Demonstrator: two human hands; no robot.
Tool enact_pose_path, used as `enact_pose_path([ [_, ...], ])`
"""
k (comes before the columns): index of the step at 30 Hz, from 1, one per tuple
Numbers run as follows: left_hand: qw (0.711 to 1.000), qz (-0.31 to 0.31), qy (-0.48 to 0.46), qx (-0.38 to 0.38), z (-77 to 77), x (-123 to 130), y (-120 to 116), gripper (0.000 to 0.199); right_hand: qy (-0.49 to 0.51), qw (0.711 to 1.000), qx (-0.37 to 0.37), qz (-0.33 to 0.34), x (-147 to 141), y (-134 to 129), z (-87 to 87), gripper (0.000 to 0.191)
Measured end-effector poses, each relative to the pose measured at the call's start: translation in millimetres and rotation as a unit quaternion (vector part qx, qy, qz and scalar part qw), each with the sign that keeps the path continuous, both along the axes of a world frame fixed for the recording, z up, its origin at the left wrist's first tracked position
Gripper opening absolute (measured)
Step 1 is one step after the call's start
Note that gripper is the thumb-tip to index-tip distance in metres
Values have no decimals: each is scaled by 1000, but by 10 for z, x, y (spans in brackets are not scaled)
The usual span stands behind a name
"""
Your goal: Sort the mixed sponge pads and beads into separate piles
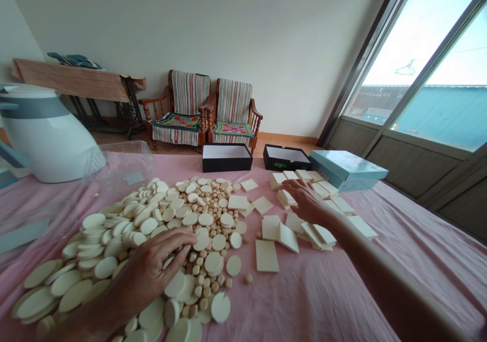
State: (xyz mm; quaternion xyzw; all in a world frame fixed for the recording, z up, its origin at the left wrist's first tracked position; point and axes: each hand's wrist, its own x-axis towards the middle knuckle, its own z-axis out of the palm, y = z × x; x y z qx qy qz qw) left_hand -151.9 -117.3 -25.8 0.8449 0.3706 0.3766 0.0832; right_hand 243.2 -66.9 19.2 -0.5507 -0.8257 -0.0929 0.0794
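I see left hand (160, 263) curled on cream discs (201, 240), grip unclear; right hand (309, 203) open, fingertips on square tiles (267, 255), near teal box (344, 169).

My left hand (162, 261) is hiding the pale round discs (175, 283) beneath it at seven o'clock, my right forearm (384, 276) is running off the frame at four o'clock, the white-and-grey appliance (45, 134) is getting cut off at nine o'clock, and the green mark (279, 165) on the black box (268, 162) is showing too small to read at one o'clock.
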Motion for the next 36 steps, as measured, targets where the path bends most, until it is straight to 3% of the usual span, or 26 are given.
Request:
enact_pose_path([
  [4,1000,1,9,7,-3,-10,13,16,-88,995,-24,30,-95,96,66,57],
  [7,999,-5,28,17,-14,-37,32,16,-141,988,-45,50,-159,164,109,48],
  [13,999,-11,44,15,-10,-55,44,16,-173,983,-62,30,-156,231,76,45],
  [16,999,-13,39,9,9,-43,32,16,-157,986,-55,22,-145,229,54,45],
  [23,999,-7,34,-2,26,-38,7,18,-117,989,-56,65,-241,160,-7,13],
  [30,999,-7,41,6,41,-28,16,18,-97,994,-40,38,-208,120,-35,16],
  [36,999,-4,47,4,42,-37,19,19,46,998,-33,24,-21,-35,141,26],
])
